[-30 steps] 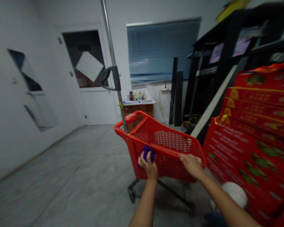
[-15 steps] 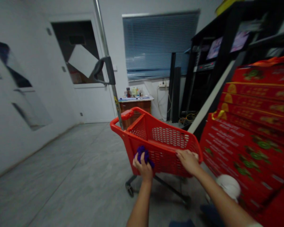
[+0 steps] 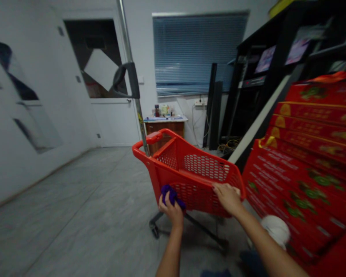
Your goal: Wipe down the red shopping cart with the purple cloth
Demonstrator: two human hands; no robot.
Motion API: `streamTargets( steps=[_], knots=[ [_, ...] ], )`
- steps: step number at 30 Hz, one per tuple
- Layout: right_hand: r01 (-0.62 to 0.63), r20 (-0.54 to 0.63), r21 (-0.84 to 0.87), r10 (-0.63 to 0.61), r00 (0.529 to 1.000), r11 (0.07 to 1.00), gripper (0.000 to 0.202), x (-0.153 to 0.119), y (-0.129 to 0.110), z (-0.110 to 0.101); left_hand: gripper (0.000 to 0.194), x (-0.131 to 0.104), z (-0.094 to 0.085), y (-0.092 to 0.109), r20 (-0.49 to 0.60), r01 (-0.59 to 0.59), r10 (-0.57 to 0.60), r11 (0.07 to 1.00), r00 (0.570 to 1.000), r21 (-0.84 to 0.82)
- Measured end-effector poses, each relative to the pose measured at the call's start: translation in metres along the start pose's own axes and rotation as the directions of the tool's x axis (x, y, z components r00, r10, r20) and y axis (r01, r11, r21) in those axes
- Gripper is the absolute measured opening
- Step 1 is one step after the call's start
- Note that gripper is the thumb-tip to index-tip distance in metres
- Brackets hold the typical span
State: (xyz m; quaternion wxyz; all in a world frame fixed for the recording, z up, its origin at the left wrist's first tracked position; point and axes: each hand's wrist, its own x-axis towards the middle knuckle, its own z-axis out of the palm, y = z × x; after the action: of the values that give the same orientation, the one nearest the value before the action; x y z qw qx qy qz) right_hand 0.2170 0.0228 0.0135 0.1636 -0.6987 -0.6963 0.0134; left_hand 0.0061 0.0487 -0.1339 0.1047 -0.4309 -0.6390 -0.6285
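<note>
A red plastic shopping cart (image 3: 173, 173) with perforated sides stands in front of me on dark legs with wheels. My left hand (image 3: 171, 209) is closed on a purple cloth (image 3: 169, 193), which rests against the cart's near side, low and toward the handle end. My right hand (image 3: 228, 197) grips the top rim of the same side near the front end, its fingers bent over the edge. A metal pole (image 3: 127, 42) with a dark grey loop handle (image 3: 128, 80) rises at the cart's handle end.
Stacked red boxes (image 3: 300, 173) stand close on the right, with a white round object (image 3: 275, 229) at their foot. Behind the cart is a small wooden cabinet (image 3: 173, 127) with bottles on top. A black rack (image 3: 279, 50) is at the back right, a white door (image 3: 115, 123) at the back left.
My left hand and the purple cloth have slid down and slightly left along the cart's side. My right hand keeps its place on the rim. The view has shifted slightly.
</note>
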Motion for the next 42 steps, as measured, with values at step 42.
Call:
streamTargets(
  steps=[42],
  knots=[
    [0.269,0.076,0.116,-0.278,0.958,0.956,0.068,-0.029,0.015,-0.015,0.049,0.027,-0.008,0.071,0.256,-0.667,0.692,0.721,0.675,-0.19]
  ],
)
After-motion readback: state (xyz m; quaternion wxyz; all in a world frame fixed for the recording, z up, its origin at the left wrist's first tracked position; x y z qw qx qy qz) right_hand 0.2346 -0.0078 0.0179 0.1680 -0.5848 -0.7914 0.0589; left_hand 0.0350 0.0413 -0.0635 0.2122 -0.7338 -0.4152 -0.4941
